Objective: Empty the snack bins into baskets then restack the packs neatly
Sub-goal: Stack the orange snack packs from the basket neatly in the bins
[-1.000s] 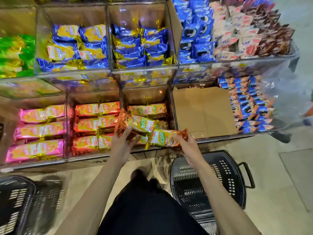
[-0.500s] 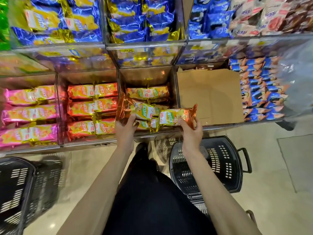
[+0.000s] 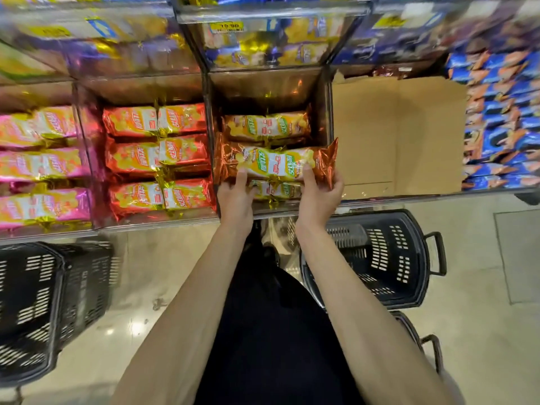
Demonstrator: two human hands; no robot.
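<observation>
Down-left of the orange-pack bin, the black basket is blurred and cut off at the edge. Above the bin, upper-shelf packs smear. Inside it, front-row packs hide partly under the held packs.

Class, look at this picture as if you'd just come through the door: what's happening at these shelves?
A person stands at a snack shelf. The left hand and right hand grip the orange-ended packs end to end over the middle bin, which holds more of the same packs. A black basket sits on the floor by the right arm; another basket stands to the left. The next bin to the right is lined with cardboard.
</observation>
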